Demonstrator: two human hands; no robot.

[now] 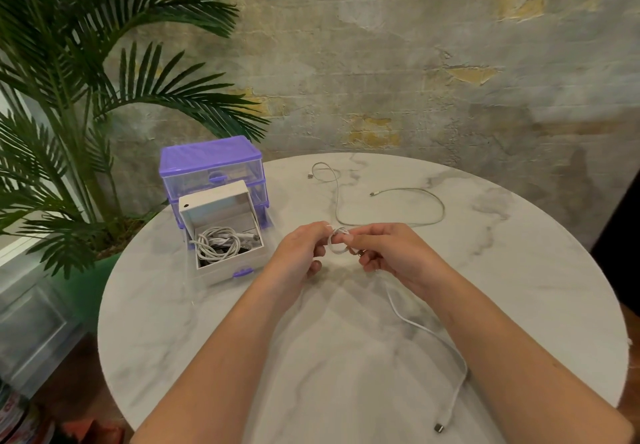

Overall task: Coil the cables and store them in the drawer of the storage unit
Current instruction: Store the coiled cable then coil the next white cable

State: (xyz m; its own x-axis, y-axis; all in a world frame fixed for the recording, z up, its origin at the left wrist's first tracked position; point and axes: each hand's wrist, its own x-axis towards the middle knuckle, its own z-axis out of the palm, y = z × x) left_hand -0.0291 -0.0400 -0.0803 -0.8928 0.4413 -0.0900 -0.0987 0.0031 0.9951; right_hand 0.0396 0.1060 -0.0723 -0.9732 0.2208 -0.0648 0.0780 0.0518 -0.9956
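Observation:
A white cable (420, 327) runs from a small loop between my hands down across the marble table to its plug near the front edge. My left hand (304, 248) pinches the loop's left side. My right hand (388, 253) pinches its right side, fingers curled. A second white cable (391, 201) lies loose on the far part of the table. The purple and clear storage unit (211, 163) stands at the left. Its bottom drawer (225, 263) is pulled out and holds coiled white cables (218, 244).
The round marble table (194, 332) ends close to the unit on the left. A palm plant (69, 104) stands beyond the left edge. A rough plaster wall is behind the table.

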